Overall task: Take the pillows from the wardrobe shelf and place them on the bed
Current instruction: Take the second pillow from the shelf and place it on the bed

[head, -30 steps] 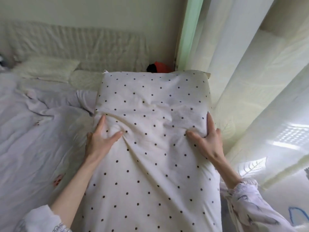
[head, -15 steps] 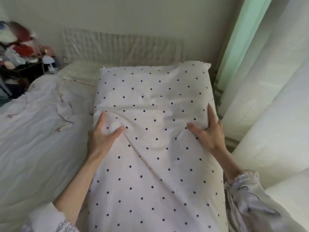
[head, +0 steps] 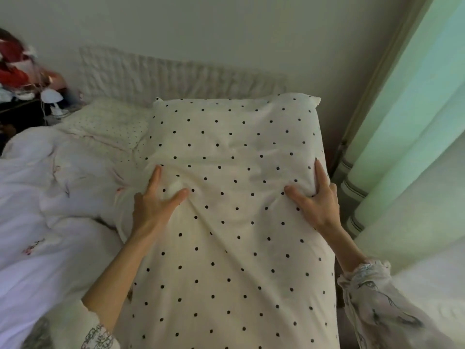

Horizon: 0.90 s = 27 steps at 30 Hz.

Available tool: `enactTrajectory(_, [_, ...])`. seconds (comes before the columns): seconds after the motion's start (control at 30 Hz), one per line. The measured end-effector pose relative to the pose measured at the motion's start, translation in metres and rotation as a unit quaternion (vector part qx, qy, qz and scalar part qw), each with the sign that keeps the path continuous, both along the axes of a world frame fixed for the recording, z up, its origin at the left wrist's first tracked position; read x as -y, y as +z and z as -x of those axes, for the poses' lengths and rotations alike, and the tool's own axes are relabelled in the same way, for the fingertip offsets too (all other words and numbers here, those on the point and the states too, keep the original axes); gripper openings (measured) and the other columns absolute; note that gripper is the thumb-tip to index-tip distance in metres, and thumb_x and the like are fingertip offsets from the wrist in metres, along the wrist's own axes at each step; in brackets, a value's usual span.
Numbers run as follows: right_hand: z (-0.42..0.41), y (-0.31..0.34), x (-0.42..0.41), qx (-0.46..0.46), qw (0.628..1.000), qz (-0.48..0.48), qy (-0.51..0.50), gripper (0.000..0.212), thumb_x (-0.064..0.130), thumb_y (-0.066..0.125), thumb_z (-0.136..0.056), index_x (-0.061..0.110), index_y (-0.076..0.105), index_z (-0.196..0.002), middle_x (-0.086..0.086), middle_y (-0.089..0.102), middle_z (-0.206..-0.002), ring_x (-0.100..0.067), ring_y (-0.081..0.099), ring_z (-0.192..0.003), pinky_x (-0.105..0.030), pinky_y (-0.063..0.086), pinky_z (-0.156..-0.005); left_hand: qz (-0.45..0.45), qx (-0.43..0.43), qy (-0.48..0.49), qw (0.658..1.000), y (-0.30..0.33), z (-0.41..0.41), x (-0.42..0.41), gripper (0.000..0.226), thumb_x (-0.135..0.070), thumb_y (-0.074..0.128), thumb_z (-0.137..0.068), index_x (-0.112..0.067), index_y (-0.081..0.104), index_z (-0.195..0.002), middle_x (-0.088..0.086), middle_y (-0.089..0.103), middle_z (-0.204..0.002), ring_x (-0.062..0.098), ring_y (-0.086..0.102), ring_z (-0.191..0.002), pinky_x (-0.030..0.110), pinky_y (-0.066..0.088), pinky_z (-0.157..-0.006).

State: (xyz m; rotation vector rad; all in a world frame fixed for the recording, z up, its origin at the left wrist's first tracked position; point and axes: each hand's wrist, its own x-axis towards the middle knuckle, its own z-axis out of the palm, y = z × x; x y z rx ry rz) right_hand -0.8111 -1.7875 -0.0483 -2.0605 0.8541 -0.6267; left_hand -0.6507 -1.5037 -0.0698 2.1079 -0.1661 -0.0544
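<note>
A large white pillow with black dots (head: pixel 234 197) fills the middle of the view, held lengthwise out over the bed (head: pixel 50 222). My left hand (head: pixel 153 205) grips its left side, thumb on top and fingers wrapped round the edge. My right hand (head: pixel 314 202) grips the right side the same way, bunching the cover. A second, finely dotted pillow (head: pixel 105 124) lies flat at the head of the bed, just left of the held pillow's far end.
A rumpled white duvet (head: pixel 37 197) covers the bed on the left. A quilted headboard cover (head: pixel 176 76) runs along the wall. A cluttered dark bedside stand (head: pixel 22 96) is at far left. Pale curtains (head: pixel 415 147) hang close on the right.
The pillow has moved forward toward the head of the bed with both hands holding it the same way. The view swung left, bringing the bedside clutter and second pillow into sight.
</note>
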Motion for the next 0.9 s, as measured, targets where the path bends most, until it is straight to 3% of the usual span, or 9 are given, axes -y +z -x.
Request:
enactTrajectory(0.13, [-0.072,-0.011,0.063,-0.004,1.000,-0.012,0.023,0.094,0.061,0.068,-0.067,0.052,0.009,-0.139,-0.003,0.033,-0.134,-0.022,0.043,-0.108,-0.039,0.040,-0.090,0.003,-0.010,0.023,1.000,-0.011,-0.059,0.057,0.094,-0.069,0.061,-0.056,-0.050,0.019,-0.139,0.013,0.042,-0.136,0.031,0.043,-0.123,0.029,0.031,-0.089])
enactTrajectory(0.27, [-0.155,-0.019,0.131,-0.004,0.998,-0.020,0.058,0.094,0.061,0.069,-0.064,0.053,0.012,-0.138,0.006,0.031,-0.118,-0.015,0.038,-0.099,-0.032,0.036,-0.081,-0.004,-0.037,0.060,0.998,-0.022,-0.122,0.116,0.090,-0.068,0.064,-0.061,-0.055,0.017,-0.136,0.017,0.046,-0.128,0.034,0.049,-0.115,0.034,0.037,-0.086])
enactTrajectory(0.5, [-0.298,-0.014,0.226,-0.041,0.991,-0.005,0.127,0.095,0.066,0.067,-0.060,0.056,0.011,-0.136,0.002,0.034,-0.120,-0.017,0.038,-0.096,-0.033,0.036,-0.076,-0.014,-0.079,0.139,0.987,-0.029,-0.215,0.193,0.086,-0.067,0.063,-0.066,-0.057,0.014,-0.136,0.019,0.044,-0.128,0.037,0.047,-0.118,0.044,0.040,-0.098])
enactTrajectory(0.67, [-0.397,-0.028,0.260,-0.076,0.981,-0.007,0.180,0.096,0.064,0.068,-0.062,0.054,0.010,-0.138,-0.004,0.034,-0.133,-0.025,0.044,-0.111,-0.036,0.038,-0.081,-0.001,-0.110,0.189,0.976,-0.046,-0.279,0.224,0.086,-0.064,0.064,-0.069,-0.054,0.015,-0.138,0.019,0.040,-0.133,0.036,0.046,-0.119,0.036,0.037,-0.088])
enactTrajectory(0.83, [-0.502,-0.050,0.277,-0.109,0.969,0.011,0.221,0.097,0.063,0.068,-0.062,0.050,0.011,-0.140,-0.004,0.035,-0.130,-0.027,0.044,-0.118,-0.044,0.039,-0.099,0.015,-0.124,0.229,0.965,-0.074,-0.355,0.237,0.086,-0.060,0.065,-0.071,-0.048,0.016,-0.141,0.016,0.038,-0.141,0.034,0.034,-0.131,0.044,0.032,-0.105])
enactTrajectory(0.9, [-0.548,-0.058,0.280,-0.114,0.965,0.020,0.235,0.098,0.063,0.067,-0.061,0.051,0.010,-0.140,-0.003,0.037,-0.127,-0.025,0.045,-0.114,-0.042,0.040,-0.097,0.009,-0.127,0.238,0.963,-0.085,-0.388,0.240,0.086,-0.058,0.065,-0.073,-0.044,0.016,-0.143,0.012,0.039,-0.143,0.034,0.031,-0.133,0.048,0.030,-0.108])
